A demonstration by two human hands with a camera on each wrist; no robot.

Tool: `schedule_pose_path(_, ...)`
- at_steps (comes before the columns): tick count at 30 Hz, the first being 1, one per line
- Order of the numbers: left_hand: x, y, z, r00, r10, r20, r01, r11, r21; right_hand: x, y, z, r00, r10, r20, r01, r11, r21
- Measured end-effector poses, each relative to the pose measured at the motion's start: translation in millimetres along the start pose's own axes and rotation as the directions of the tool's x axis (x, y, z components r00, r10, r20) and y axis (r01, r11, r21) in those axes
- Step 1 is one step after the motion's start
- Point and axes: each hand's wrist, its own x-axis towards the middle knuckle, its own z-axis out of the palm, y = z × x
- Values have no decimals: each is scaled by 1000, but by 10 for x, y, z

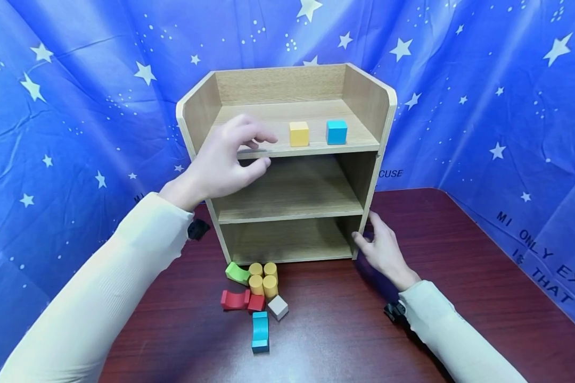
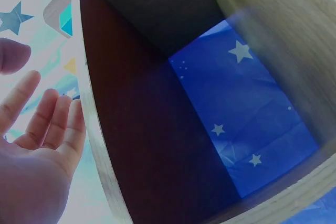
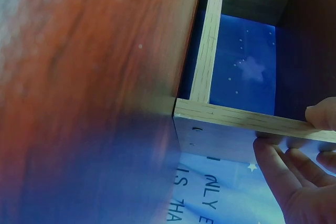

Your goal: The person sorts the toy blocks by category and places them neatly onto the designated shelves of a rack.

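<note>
A wooden three-tier shelf (image 1: 289,218) stands on the dark red table. On its top board, near the front edge, sit a yellow cube (image 1: 299,134) and a blue cube (image 1: 336,132), apart from each other. My left hand (image 1: 225,159) hovers at that front edge, left of the yellow cube, with thumb and fingers spread and nothing between them. Low on the shelf's right side, my right hand (image 1: 385,252) holds the side panel (image 3: 231,113). Its thumb lies at the inner front edge and its fingers against the outer face in the right wrist view.
Before the shelf lie several yellow cylinders (image 1: 270,286), a green curved block (image 1: 237,273), a red curved block (image 1: 235,300), a red block (image 1: 256,303), a whitish cube (image 1: 278,307) and a blue curved block (image 1: 260,331). A blue starred cloth (image 1: 460,133) hangs behind.
</note>
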Motion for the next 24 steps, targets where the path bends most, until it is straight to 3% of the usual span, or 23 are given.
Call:
schedule_pose_path(4, -67, 14, 19, 999, 42, -18, -42, 999, -3, -1, 4, 2, 1000, -4, -3, 4, 1000, -1)
schedule_pose_path(14, -195, 54, 46, 999, 47, -27, -48, 999, -24, 2, 31, 11, 1000, -5, -3, 5, 1000, -1)
schedule_pose_path(24, -441, -19, 112, 1000, 7, -4, -7, 999, -31, 10, 12, 7, 1000, 4, 4, -4, 1000, -2)
